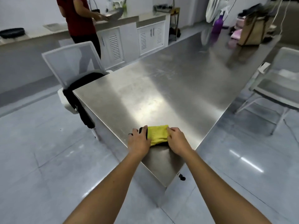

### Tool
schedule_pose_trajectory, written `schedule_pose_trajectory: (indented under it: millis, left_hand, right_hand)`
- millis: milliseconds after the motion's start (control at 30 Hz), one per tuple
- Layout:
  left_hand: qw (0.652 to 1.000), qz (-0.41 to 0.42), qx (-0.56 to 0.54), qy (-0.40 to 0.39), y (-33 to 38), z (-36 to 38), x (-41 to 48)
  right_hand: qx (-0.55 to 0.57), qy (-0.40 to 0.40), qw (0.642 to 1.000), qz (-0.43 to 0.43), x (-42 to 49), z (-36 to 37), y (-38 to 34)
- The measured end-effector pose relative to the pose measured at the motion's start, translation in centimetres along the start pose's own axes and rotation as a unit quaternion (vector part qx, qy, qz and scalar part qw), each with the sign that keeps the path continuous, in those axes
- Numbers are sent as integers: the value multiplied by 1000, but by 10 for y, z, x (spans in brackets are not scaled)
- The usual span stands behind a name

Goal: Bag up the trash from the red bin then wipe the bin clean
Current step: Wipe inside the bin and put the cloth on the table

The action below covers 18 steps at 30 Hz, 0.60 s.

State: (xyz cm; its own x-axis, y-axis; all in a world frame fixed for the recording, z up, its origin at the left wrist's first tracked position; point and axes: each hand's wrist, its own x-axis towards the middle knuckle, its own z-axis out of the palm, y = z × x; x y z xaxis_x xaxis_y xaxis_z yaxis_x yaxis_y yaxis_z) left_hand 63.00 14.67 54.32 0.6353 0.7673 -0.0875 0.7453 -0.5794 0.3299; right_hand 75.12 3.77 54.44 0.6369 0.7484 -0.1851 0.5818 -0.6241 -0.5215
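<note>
A folded yellow cloth lies near the front corner of a steel table. My left hand grips its left end, where something small and black shows under my fingers. My right hand pinches the cloth's right end. Both hands rest on the table top. No red bin or trash bag is in view.
A white mesh chair with a black garment stands at the table's left edge, another chair at the right. A purple spray bottle and a tan bag sit at the far end. A person stands at the back counter.
</note>
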Motion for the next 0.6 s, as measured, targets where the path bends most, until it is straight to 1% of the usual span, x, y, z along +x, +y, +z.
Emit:
schedule_pose_trajectory:
  millis: [33, 67, 100, 133, 167, 200, 267, 300, 400, 467, 533, 600]
  left_hand:
    - [997, 2, 66, 25, -1, 2, 0]
    - [993, 15, 107, 46, -2, 3, 0]
    - [988, 50, 137, 52, -2, 6, 1]
    - [982, 95, 160, 37, -4, 9, 2]
    - [977, 131, 168, 11, -5, 14, 3]
    - [978, 141, 155, -18, -6, 18, 3]
    - [983, 120, 124, -61, -11, 22, 1]
    - [984, 112, 120, -70, -13, 23, 0]
    - [984, 104, 117, -86, -14, 16, -2]
    - [985, 99, 121, -77, -19, 8, -5]
    - [986, 84, 134, -47, -34, 1, -13]
    - [990, 44, 133, -22, -62, -7, -25]
  right_hand:
    - [-51, 21, 998, -7, -2, 2, 0]
    - [-99, 48, 994, -15, -3, 3, 0]
    - [-136, 67, 988, -29, -4, 4, 0]
    - [-161, 66, 983, -49, -5, 6, 0]
    - [-181, 47, 980, -70, -6, 9, 0]
    - [-193, 17, 977, -83, -6, 12, 1]
    - [-202, -36, 976, -74, -7, 15, 3]
    - [-204, -48, 976, -66, -6, 15, 3]
    - [-220, -48, 973, -45, -3, 12, -6]
    - [-208, -37, 977, -29, -1, 9, -18]
    - [-182, -12, 983, -27, -1, 10, -33]
    - [-179, 3, 982, -61, -1, 18, -56]
